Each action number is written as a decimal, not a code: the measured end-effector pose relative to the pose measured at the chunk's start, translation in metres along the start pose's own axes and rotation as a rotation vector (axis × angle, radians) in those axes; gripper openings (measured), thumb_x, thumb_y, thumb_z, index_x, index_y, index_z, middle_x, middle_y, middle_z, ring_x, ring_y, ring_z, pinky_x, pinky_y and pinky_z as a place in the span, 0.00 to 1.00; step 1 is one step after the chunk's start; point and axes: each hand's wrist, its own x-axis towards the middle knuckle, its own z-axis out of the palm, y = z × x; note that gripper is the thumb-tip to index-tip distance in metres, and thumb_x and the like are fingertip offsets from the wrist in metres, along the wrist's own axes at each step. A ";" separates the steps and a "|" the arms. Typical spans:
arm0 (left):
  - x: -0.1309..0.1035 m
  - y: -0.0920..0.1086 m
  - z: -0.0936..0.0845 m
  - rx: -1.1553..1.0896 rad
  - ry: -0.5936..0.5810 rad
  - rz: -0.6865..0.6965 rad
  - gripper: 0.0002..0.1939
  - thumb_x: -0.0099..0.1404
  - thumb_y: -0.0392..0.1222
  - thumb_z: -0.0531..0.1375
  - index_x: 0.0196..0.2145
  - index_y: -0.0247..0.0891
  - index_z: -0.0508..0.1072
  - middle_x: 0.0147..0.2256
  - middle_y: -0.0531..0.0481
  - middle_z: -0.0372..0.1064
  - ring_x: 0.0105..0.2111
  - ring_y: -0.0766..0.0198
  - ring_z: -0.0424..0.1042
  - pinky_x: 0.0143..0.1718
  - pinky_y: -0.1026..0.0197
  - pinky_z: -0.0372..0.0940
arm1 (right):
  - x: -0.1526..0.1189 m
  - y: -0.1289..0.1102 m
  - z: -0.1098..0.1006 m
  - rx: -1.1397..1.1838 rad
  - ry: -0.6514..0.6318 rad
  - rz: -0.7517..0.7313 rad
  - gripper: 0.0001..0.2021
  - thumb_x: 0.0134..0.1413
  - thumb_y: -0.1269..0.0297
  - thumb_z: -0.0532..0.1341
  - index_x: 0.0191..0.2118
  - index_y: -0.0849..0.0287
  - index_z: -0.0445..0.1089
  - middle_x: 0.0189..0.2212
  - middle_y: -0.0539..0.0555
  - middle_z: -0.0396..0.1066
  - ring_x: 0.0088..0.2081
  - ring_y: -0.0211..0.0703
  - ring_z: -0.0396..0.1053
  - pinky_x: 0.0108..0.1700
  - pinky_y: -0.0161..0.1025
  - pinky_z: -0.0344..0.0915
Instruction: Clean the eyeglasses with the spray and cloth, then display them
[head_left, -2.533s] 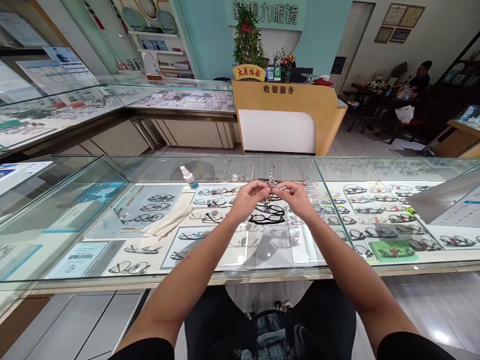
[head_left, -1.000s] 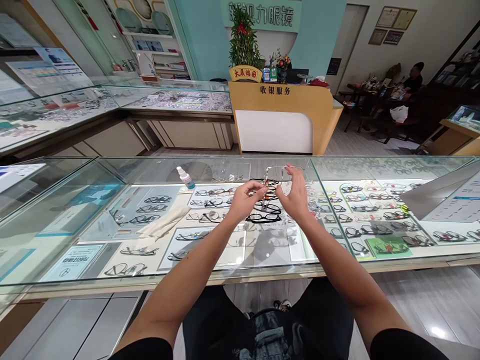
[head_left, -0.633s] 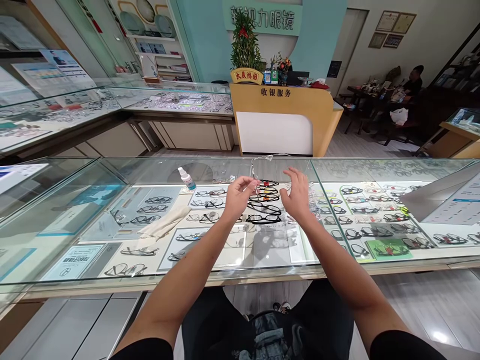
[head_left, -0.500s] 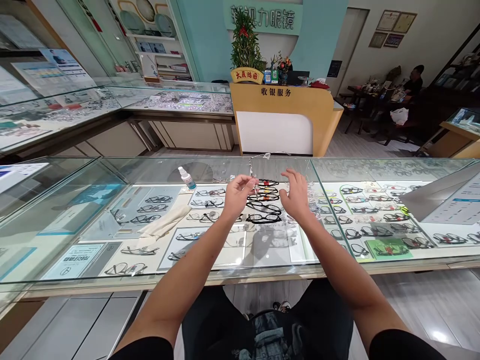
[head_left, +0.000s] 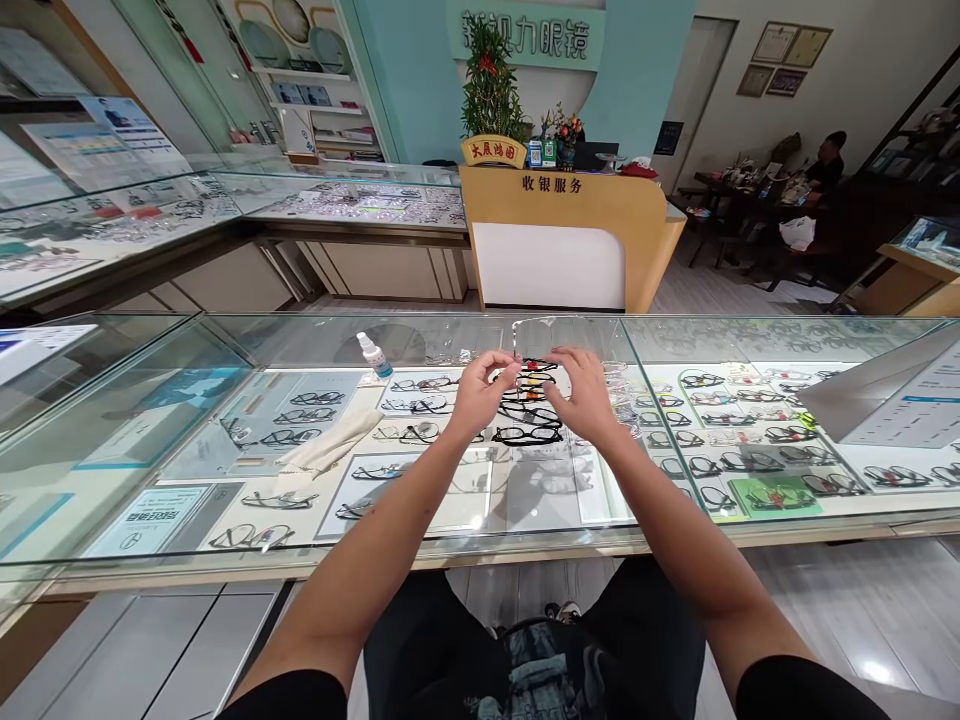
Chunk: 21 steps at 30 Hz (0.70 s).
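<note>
My left hand [head_left: 478, 395] is closed in a pinch on a thin, pale pair of glasses [head_left: 515, 338], held above the glass counter top. One slender arm of it stands up over the fingertips; much of the frame blends into the things behind. Close by on the right is my right hand [head_left: 589, 395], fingers curved towards the glasses and thumb apart from them. Whether it touches them I cannot tell. Between and below the hands lies a column of several black-framed glasses [head_left: 527, 436], some with small red or orange tags.
A spray bottle [head_left: 373, 355] and a cream cloth [head_left: 330, 446] are on the glass counter [head_left: 540, 545] to the left. Several rows of glasses [head_left: 754, 462] lie to the right, near a folded card [head_left: 911, 400]. Beyond stands a cashier desk [head_left: 566, 205]; a person [head_left: 829, 160] sits far right.
My right hand has moved left, its fingers curling in towards the pale glasses. My left hand has shifted slightly right with them, and their upright arm has moved right too.
</note>
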 end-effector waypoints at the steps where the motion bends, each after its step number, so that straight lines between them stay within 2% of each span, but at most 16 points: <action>1: -0.001 0.000 0.000 0.023 -0.011 0.025 0.24 0.65 0.65 0.73 0.37 0.41 0.79 0.53 0.39 0.78 0.58 0.47 0.77 0.43 0.55 0.77 | 0.000 -0.003 0.001 0.039 -0.016 -0.028 0.18 0.69 0.59 0.64 0.61 0.55 0.77 0.62 0.64 0.78 0.64 0.63 0.72 0.70 0.62 0.65; 4: -0.002 -0.001 0.000 0.092 -0.042 0.091 0.20 0.67 0.62 0.72 0.37 0.42 0.81 0.59 0.38 0.76 0.64 0.45 0.74 0.48 0.53 0.76 | -0.002 -0.009 0.007 0.145 -0.055 -0.078 0.21 0.72 0.50 0.65 0.63 0.53 0.76 0.62 0.63 0.79 0.64 0.60 0.74 0.69 0.59 0.68; 9: -0.003 0.001 0.003 0.083 -0.101 0.137 0.18 0.69 0.60 0.72 0.35 0.42 0.81 0.60 0.37 0.76 0.64 0.46 0.74 0.63 0.45 0.71 | -0.005 -0.009 0.018 0.231 -0.066 -0.117 0.20 0.73 0.51 0.65 0.63 0.55 0.76 0.60 0.64 0.82 0.63 0.60 0.76 0.66 0.60 0.71; 12: -0.005 0.002 0.005 0.066 -0.126 0.135 0.19 0.69 0.61 0.72 0.36 0.42 0.81 0.61 0.37 0.77 0.65 0.46 0.74 0.64 0.45 0.71 | -0.007 -0.007 0.020 0.270 -0.073 -0.119 0.17 0.75 0.52 0.64 0.60 0.55 0.78 0.55 0.63 0.84 0.60 0.59 0.78 0.64 0.59 0.73; 15: -0.004 0.004 0.003 0.114 -0.136 0.156 0.18 0.72 0.61 0.69 0.39 0.43 0.83 0.62 0.37 0.76 0.64 0.46 0.75 0.63 0.45 0.72 | -0.007 -0.005 0.021 0.286 -0.041 -0.117 0.16 0.75 0.54 0.64 0.60 0.53 0.78 0.56 0.62 0.85 0.60 0.60 0.78 0.64 0.61 0.72; 17: 0.001 0.006 -0.006 0.197 -0.075 0.215 0.16 0.74 0.58 0.67 0.42 0.44 0.83 0.62 0.39 0.77 0.63 0.48 0.76 0.63 0.46 0.72 | -0.007 -0.004 0.019 0.288 -0.019 -0.113 0.17 0.75 0.54 0.64 0.61 0.52 0.78 0.58 0.62 0.84 0.61 0.61 0.78 0.66 0.61 0.71; 18: 0.005 0.007 -0.013 0.253 -0.007 0.261 0.14 0.75 0.55 0.66 0.42 0.44 0.83 0.60 0.40 0.78 0.62 0.49 0.76 0.63 0.46 0.72 | -0.007 -0.004 0.018 0.288 -0.012 -0.109 0.16 0.75 0.55 0.64 0.61 0.52 0.78 0.58 0.61 0.84 0.60 0.61 0.78 0.66 0.62 0.71; 21: 0.023 0.007 -0.050 0.428 0.337 0.404 0.08 0.74 0.45 0.63 0.37 0.43 0.79 0.51 0.42 0.80 0.56 0.51 0.77 0.61 0.48 0.70 | -0.007 -0.006 0.012 0.298 0.004 -0.091 0.14 0.76 0.56 0.63 0.59 0.50 0.79 0.58 0.59 0.85 0.58 0.59 0.79 0.66 0.61 0.70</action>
